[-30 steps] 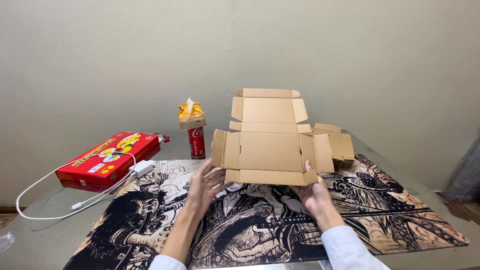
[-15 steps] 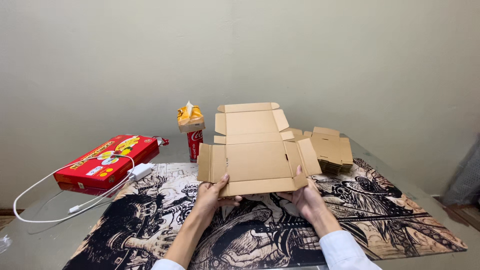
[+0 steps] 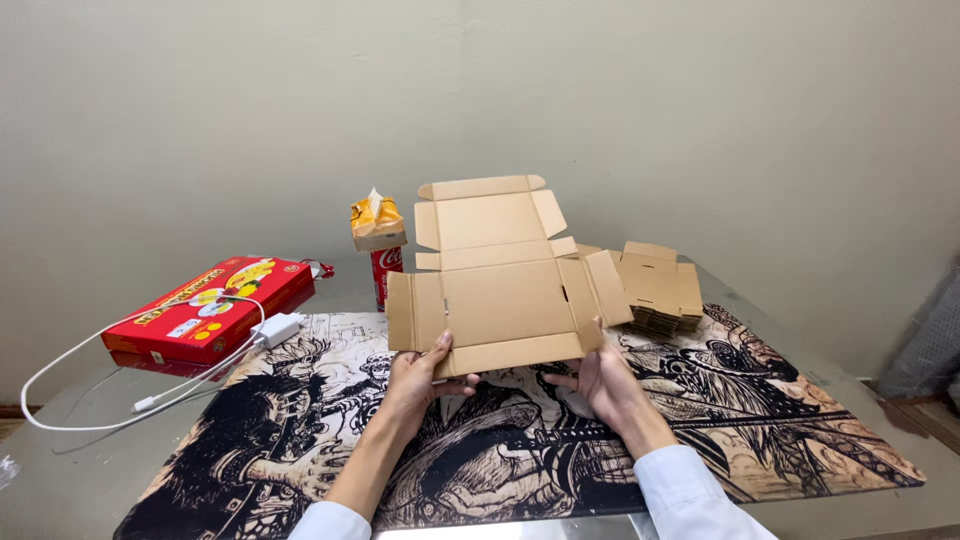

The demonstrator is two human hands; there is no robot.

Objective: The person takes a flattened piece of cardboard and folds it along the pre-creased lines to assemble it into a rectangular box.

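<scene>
Flat die-cut box blank (image 3: 505, 285), plain brown corrugated cardboard, is held up above the tabletop (image 3: 70, 460), tilted back, with its flaps and scored creases unfolded. Left hand (image 3: 420, 375) has its grip closed on the blank's lower left edge, thumb on the front face and fingers behind. Right hand (image 3: 600, 378) pinches the lower right corner the same way, thumb up on the side flap. White sleeves cover both forearms.

Below the hands lies a printed mat (image 3: 750, 420), matte, with dense black line art on a tan ground; it covers most of the glossy grey tabletop. Behind the blank's right side sits a stack of folded cardboard blanks (image 3: 658, 290) on the mat's far edge.

To the left is a flat red carton (image 3: 210, 308) with yellow print, and a white cable and charger block (image 3: 275, 330) trail across it. A red drink can (image 3: 386, 270) stands near the wall with a small orange tissue pack (image 3: 377, 222) on top.
</scene>
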